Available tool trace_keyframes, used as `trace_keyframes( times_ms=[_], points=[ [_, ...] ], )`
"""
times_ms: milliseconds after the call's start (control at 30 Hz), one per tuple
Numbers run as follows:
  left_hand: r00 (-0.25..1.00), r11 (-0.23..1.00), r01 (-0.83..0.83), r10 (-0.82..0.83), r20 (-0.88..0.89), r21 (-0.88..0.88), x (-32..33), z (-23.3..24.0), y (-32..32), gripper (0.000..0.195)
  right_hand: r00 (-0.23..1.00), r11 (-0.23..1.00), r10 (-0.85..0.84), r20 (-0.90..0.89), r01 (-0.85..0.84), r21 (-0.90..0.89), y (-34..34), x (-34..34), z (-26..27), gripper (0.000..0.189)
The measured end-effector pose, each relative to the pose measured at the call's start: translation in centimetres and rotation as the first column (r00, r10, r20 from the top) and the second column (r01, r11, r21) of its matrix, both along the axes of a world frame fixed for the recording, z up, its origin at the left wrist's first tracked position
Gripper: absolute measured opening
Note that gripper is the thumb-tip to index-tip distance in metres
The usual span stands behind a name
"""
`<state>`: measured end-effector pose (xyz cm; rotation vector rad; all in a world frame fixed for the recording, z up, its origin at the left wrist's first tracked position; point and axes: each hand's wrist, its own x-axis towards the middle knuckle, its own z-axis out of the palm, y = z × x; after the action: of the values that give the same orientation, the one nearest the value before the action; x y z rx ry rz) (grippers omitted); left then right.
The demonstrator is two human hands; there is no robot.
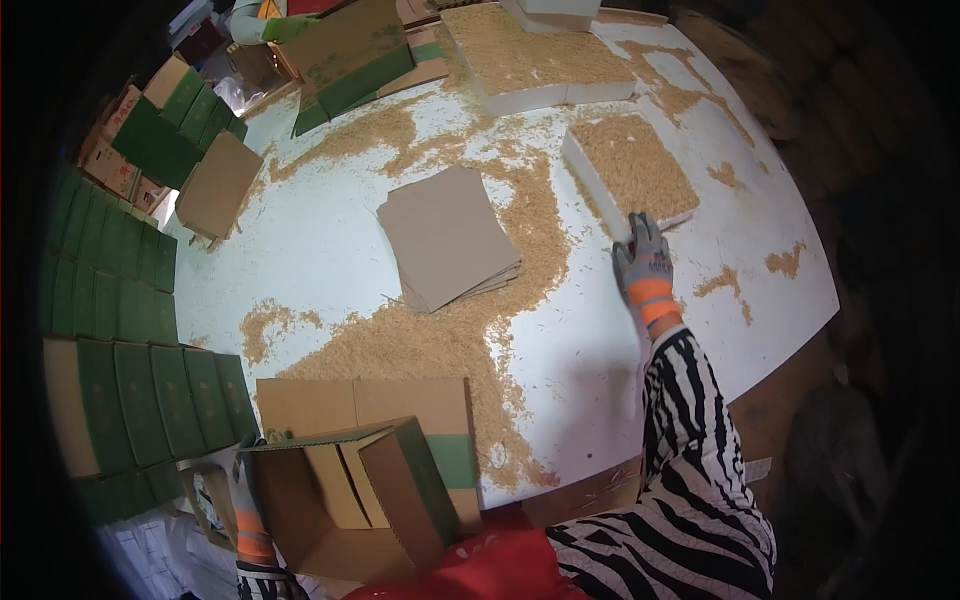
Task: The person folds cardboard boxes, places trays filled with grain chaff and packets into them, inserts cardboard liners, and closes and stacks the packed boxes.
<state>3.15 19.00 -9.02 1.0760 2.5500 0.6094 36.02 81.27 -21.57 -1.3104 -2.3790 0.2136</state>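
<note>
My right hand (646, 259), in a grey and orange work glove, touches the near corner of a white foam block (600, 180) topped with loose tan grain-like material; whether its fingers grip the block is unclear. My left hand (244, 487), gloved alike, holds the left side of an open cardboard box (300, 510) with green bands, tilted towards me at the table's near edge. Inside the box stands a folded cardboard piece (349, 487). Flat green-banded cardboard (409, 397) lies beneath the box. A stack of plain cardboard sheets (450, 232) rests mid-table.
Green boxes (112, 300) are stacked along the left. A larger white foam block (525, 97) covered in husks lies at the back. Another person's gloved hand (289, 28) holds a cardboard box (345, 52) there. Loose husks (405, 345) spread over the white table (570, 420).
</note>
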Motion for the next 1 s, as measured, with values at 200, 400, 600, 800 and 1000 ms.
trace_keyframes(
  times_ms=[200, 400, 600, 800, 1000],
  points=[
    [0.999, 0.998, -0.043, 0.041, -0.028, -0.053, -4.2, -5.7, -6.9, 0.037, 0.995, 0.995, 0.064, -0.07, -0.069, -0.077, -20.5, 11.7, 2.0, 0.048],
    [0.794, 0.869, -0.379, 0.129, 0.594, 0.317, -4.2, -4.3, -3.7, 0.034, 0.964, 0.848, -0.106, -0.246, -0.041, -0.528, -31.1, 19.4, 4.7, 0.054],
    [0.549, 0.759, -0.586, 0.117, 0.827, 0.282, -2.9, -3.7, -0.4, 0.036, 0.848, 0.951, -0.28, -0.449, 0.182, -0.25, -29.6, 24.9, -9.1, 0.064],
    [0.624, 0.725, -0.628, 0.253, 0.739, 0.282, -4.2, -6.1, -1.8, 0.035, 0.238, 0.595, -0.679, -0.694, -0.375, -0.711, -33.5, 17.7, 2.6, 0.055],
    [0.558, 0.729, -0.624, 0.166, 0.813, 0.28, 1.1, -2.0, 1.8, 0.05, 0.2, 0.496, -0.658, -0.726, -0.611, -0.617, -35.6, 14.0, 16.5, 0.05]
  ],
)
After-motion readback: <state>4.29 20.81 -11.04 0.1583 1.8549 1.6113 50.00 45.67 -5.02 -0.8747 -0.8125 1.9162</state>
